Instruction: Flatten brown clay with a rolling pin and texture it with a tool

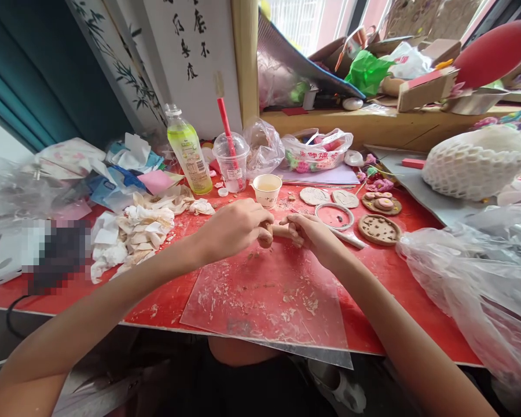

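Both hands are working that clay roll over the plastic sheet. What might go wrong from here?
1. The clay roll spans both hands, left hand and right hand; uneven pressure may snap it.
2. The paper cup stands just beyond the knuckles and could be tipped.
3. The plastic sheet overhangs the table edge and carries crumbs; it may slide, or crumbs may stick to the clay.

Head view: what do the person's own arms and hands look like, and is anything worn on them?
Both arms are bare, no sleeves in view. The left hand and right hand show no gloves, rings, watch or bracelets. Slim forearms, no visible markings.
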Motion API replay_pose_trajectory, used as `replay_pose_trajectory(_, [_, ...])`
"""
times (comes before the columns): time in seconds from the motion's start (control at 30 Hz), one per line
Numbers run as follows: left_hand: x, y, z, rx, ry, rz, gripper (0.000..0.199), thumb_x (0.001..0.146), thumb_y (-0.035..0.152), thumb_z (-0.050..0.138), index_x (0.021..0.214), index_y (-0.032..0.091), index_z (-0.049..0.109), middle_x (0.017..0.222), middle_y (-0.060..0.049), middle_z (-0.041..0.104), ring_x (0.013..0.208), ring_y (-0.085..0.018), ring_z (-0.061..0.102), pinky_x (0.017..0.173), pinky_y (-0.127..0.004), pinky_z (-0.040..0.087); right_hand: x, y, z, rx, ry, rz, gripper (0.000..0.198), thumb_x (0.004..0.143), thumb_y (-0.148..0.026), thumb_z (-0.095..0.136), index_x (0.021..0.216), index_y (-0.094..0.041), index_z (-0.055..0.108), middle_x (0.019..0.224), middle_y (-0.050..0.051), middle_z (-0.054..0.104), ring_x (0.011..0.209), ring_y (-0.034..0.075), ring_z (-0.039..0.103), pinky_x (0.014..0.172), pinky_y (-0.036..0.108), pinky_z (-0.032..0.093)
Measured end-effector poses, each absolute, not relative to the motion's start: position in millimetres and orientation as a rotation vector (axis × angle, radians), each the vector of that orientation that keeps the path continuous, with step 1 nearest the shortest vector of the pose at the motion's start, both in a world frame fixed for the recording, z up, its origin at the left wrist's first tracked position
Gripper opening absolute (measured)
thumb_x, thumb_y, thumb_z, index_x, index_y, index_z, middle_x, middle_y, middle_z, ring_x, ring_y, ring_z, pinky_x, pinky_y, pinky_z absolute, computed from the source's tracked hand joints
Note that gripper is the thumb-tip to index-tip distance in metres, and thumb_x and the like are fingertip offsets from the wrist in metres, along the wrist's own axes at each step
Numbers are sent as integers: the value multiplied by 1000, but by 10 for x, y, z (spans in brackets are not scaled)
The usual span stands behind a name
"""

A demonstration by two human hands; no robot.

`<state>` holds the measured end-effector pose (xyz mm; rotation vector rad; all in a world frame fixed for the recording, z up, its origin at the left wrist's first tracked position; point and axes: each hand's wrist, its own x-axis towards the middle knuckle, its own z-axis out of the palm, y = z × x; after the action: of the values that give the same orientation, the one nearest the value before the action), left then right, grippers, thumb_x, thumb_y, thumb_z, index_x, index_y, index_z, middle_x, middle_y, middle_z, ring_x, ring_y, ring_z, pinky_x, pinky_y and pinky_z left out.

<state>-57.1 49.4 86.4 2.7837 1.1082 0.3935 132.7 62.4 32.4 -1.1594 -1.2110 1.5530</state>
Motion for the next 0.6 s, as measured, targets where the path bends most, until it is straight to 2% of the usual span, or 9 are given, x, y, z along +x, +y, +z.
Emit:
replay_pose_trajectory(0.43, [-534, 570, 787, 2782, 1139, 365, 18, 87, 22, 50, 85, 18, 67, 90, -4, 65, 87, -17, 56, 82, -29, 43, 1335, 629, 312, -1149, -1207, 1561, 16, 79, -27, 49, 70, -16, 57, 51, -4, 39, 44, 7, 30, 45, 25, 20])
replay_pose_trajectory(0.6, [-539, 543, 811, 2791, 1138, 466, 16, 86, 21, 52, 85, 19, 68, 93, -3, 66, 89, -17, 56, 83, -29, 41, 1318, 624, 339, -1185, -1187, 1562, 15, 78, -25, 48, 69, -16, 57, 48, -5, 37, 42, 6, 29, 44, 24, 19])
